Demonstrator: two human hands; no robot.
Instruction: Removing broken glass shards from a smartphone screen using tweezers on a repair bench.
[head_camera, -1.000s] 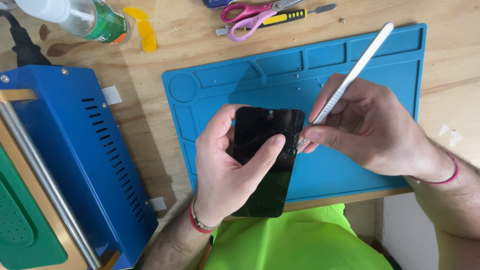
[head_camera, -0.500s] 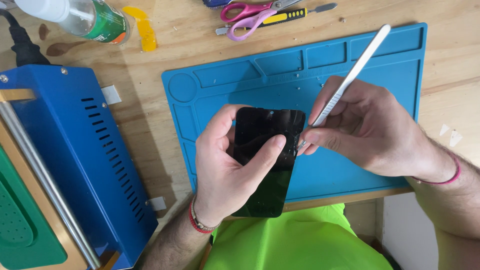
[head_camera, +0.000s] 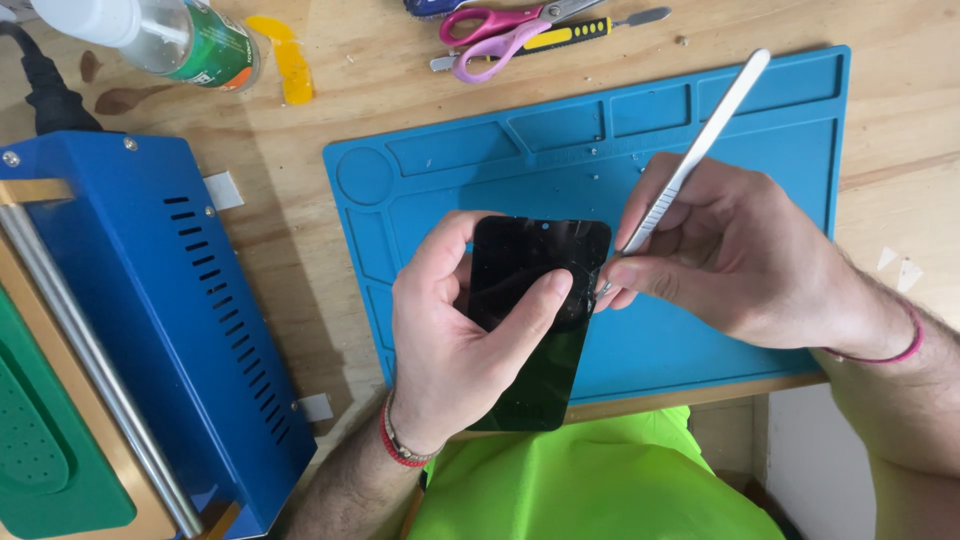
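Note:
My left hand (head_camera: 450, 340) grips a black phone screen panel (head_camera: 535, 330), holding it tilted above the near edge of a blue work mat (head_camera: 600, 150), thumb pressed across its glass. My right hand (head_camera: 740, 250) pinches a slim silver metal tool (head_camera: 700, 150) like a pen. The tool's tip meets the panel's upper right edge, hidden behind my fingertips. The tool's long handle points up and to the right over the mat.
A blue metal machine (head_camera: 150, 320) with vent slots and a green pad (head_camera: 40, 450) fills the left. At the back lie a plastic bottle (head_camera: 170, 35), a yellow pry pick (head_camera: 285, 60), pink scissors (head_camera: 500, 35) and a yellow-handled tool (head_camera: 570, 35). Wooden table (head_camera: 900, 100) all around.
Almost nothing has shifted. The panel and both hands stay in place, with only a slight wiggle of the tool tip at the panel's edge.

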